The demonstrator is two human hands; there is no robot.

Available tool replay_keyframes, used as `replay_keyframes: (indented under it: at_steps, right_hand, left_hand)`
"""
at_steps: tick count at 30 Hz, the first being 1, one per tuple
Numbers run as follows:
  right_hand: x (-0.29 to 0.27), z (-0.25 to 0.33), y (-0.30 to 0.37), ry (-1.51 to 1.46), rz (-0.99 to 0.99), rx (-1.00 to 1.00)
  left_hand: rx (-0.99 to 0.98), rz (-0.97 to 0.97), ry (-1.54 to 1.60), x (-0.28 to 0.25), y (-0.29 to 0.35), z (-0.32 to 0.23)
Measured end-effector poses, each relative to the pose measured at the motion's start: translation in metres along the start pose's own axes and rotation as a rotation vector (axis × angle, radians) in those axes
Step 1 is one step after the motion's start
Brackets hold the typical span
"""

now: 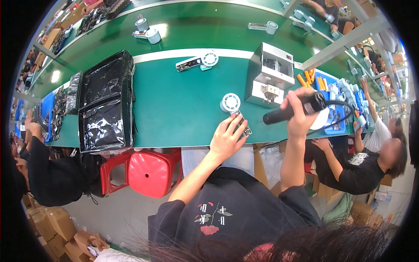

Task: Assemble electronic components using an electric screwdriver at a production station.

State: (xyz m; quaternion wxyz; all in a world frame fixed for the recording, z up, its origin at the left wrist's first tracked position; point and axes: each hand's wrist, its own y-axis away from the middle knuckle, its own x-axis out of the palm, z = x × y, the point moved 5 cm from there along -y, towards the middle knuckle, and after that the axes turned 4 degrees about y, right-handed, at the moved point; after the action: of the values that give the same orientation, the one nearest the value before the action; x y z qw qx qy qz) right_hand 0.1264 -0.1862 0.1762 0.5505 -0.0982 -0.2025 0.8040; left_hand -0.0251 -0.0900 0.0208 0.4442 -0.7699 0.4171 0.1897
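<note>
A light-blue handheld fan (pixel 230 103) with a round white grille lies on the green table in front of me. Its handle is uncovered and shows inner parts. My left hand (pixel 227 137) rests over that handle, fingers spread across it, holding it against the table. My right hand (pixel 300 112) is wrapped round a black electric screwdriver (pixel 283 115), whose thin bit points left and stays apart from the fan. A cable runs from the tool's back end. Another fan (pixel 209 59) with an uncovered handle lies farther back.
A grey metal box-shaped machine (pixel 270 74) stands right of the fan. Black plastic-lined trays (pixel 107 100) sit at left. Blue bins (pixel 336 124) with light-blue and orange parts are at right, near a seated co-worker (pixel 358 161). More fans (pixel 152 36) lie on the far green surface.
</note>
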Motion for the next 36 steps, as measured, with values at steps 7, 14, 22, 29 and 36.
replay_keyframes:
  at_steps: [7, 14, 22, 29, 36]
  right_hand:
    - [0.004, 0.012, 0.036, -0.049, 0.025, 0.018]
    - [0.005, 0.004, 0.039, -0.055, 0.012, 0.019]
    - [0.007, -0.008, 0.043, -0.109, 0.144, 0.002]
    - [0.008, -0.008, 0.049, -0.100, 0.261, -0.034]
    - [-0.014, 0.016, -0.031, -0.092, -0.095, -0.190]
  left_hand:
    - [-0.018, 0.010, -0.021, 0.001, 0.001, 0.001]
    - [-0.010, 0.018, -0.016, 0.002, 0.002, 0.000]
    - [-0.007, 0.019, -0.011, 0.002, 0.002, 0.001]
    - [-0.003, 0.026, -0.022, 0.003, 0.000, -0.001]
    - [0.000, 0.015, -0.022, 0.001, 0.000, -0.001]
